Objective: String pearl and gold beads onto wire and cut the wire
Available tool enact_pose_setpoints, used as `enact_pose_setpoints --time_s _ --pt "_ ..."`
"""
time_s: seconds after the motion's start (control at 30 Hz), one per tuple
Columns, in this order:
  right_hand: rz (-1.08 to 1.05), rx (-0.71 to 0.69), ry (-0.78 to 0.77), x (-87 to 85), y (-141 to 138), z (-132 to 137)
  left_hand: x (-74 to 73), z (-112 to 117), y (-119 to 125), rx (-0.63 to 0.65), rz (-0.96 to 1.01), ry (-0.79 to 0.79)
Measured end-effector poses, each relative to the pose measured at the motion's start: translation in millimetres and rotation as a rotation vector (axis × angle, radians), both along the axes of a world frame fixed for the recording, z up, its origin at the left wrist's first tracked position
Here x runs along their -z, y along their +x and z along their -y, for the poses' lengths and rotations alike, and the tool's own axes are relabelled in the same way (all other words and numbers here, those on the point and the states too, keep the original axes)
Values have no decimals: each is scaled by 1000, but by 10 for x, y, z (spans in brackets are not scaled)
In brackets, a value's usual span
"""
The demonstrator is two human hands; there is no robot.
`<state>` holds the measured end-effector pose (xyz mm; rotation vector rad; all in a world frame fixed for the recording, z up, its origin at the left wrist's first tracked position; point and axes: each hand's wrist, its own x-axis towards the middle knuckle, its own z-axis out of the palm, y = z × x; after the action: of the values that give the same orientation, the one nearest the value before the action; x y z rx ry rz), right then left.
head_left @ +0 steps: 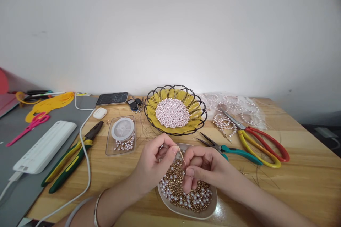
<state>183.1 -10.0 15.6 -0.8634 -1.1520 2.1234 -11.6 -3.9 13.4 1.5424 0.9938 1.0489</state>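
Observation:
A short strand of small gold beads (182, 155) stretches between my two hands. My left hand (157, 158) pinches its upper end between thumb and forefinger. The thumb and forefinger of my right hand (199, 168) close on the lower end. Both hands are over a pale dish (170, 208) of loose gold beads and white pearl beads (191, 200); they cover its back part. Behind them stands a yellow basket (195, 108) with a black looped rim, filled with pale pink pearl beads (172, 112).
On the right lie teal-handled pliers (239, 153), red-and-yellow scissors (255, 138) and finished pearl strands (225, 124). On the left are a clear box (108, 147) with a thread spool (123, 129), green-and-yellow pliers (77, 156), a white power bank (45, 147) with a cable, pink scissors (30, 126) and a phone (112, 98).

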Motion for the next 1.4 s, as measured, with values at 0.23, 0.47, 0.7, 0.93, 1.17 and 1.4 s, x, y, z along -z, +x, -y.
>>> enact_pose_setpoints --time_s 0.23,0.47,0.7,0.93,1.17,1.4 --pt "-23 -7 6 17 7 -5 -19 12 9 7 -2 -2" --pt "69 -5 73 -1 5 5 -23 6 7 8 -2 30" --pt "227 82 239 -18 -3 -3 -23 28 8 24 -28 130" --pt "201 234 367 -63 13 -18 -40 17 24 64 -59 113" --pt "237 266 439 -24 1 7 -26 29 10 101 -54 97" --pt "144 386 550 26 6 3 -41 27 15 152 -90 106"
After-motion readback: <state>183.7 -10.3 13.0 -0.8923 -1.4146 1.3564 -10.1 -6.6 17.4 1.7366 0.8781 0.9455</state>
